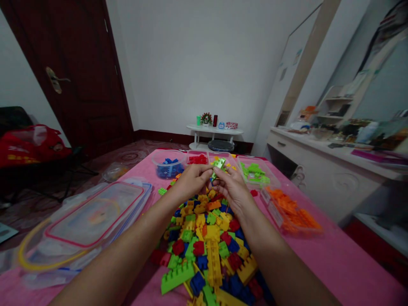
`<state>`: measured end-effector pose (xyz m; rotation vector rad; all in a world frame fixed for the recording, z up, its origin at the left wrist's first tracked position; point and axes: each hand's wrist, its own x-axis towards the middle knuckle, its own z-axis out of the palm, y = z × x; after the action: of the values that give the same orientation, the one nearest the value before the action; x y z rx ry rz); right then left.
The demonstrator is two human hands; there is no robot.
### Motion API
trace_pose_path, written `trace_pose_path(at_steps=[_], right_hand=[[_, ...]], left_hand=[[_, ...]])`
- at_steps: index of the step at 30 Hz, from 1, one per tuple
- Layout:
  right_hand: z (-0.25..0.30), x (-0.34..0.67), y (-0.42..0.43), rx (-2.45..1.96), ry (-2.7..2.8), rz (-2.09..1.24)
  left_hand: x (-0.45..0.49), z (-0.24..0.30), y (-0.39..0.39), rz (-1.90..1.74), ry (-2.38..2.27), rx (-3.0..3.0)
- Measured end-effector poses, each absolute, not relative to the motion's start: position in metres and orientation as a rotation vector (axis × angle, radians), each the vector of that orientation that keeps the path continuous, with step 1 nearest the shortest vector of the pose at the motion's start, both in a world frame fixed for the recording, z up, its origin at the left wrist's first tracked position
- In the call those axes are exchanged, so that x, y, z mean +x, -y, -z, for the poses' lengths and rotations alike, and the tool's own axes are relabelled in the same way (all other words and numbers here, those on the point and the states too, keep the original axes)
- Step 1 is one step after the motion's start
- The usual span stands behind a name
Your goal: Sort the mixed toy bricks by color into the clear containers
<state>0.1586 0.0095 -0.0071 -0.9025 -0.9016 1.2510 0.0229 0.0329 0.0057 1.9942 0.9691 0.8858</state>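
Note:
Above the far part of a mixed heap of toy building blocks (pixel 212 233), both of my hands meet at a light green building block (pixel 219 163). My left hand (pixel 196 180) pinches it from the left, fingertips at its lower end. My right hand (pixel 233 186) grips it from the right with thumb and fingers. The block stands tilted, and the fingers hide its lower part. Under my wrists and forearms lie yellow, green, red, blue and orange blocks. A long green block (pixel 177 277) and a long yellow one (pixel 214 262) lie near the front.
Behind the heap stand a round tub of blue blocks (pixel 154 160), a box of red blocks (pixel 197 152) and a box of green blocks (pixel 269 175). Orange blocks fill a box (pixel 314 225) at right. Stacked lids (pixel 95 212) cover the left side of the pink tablecloth (pixel 347 259).

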Motion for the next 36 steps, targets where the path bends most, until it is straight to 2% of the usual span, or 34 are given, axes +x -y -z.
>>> trace_pose_path(at_steps=[5, 7, 11, 16, 24, 30, 36], right_hand=[[-0.002, 0.201, -0.032, -0.943, 0.660, -1.080], [-0.007, 0.228, -0.051, -1.165, 0.663, -0.909], [-0.018, 0.275, -0.083, -1.405, 0.735, -0.821], [-0.019, 0.293, -0.081, -1.722, 1.036, -0.676], [0.000, 0.252, -0.029, -2.023, 1.831, -0.462], [0.006, 0.243, 0.011, -2.428, 2.246, -0.008], [0.011, 0.254, 0.001, -2.293, 2.264, -0.060]], left_hand=[[0.018, -0.002, -0.042, -0.952, -0.998, 1.876], [0.017, -0.004, -0.043, -0.966, -1.010, 1.871], [0.017, -0.008, -0.042, -0.971, -1.017, 1.878], [0.019, 0.004, -0.047, -0.913, -0.982, 1.984], [0.026, 0.027, -0.050, -0.746, -0.951, 2.290], [0.029, 0.022, -0.041, -0.596, -0.922, 2.376], [0.031, 0.029, -0.037, -0.467, -0.936, 2.409]])
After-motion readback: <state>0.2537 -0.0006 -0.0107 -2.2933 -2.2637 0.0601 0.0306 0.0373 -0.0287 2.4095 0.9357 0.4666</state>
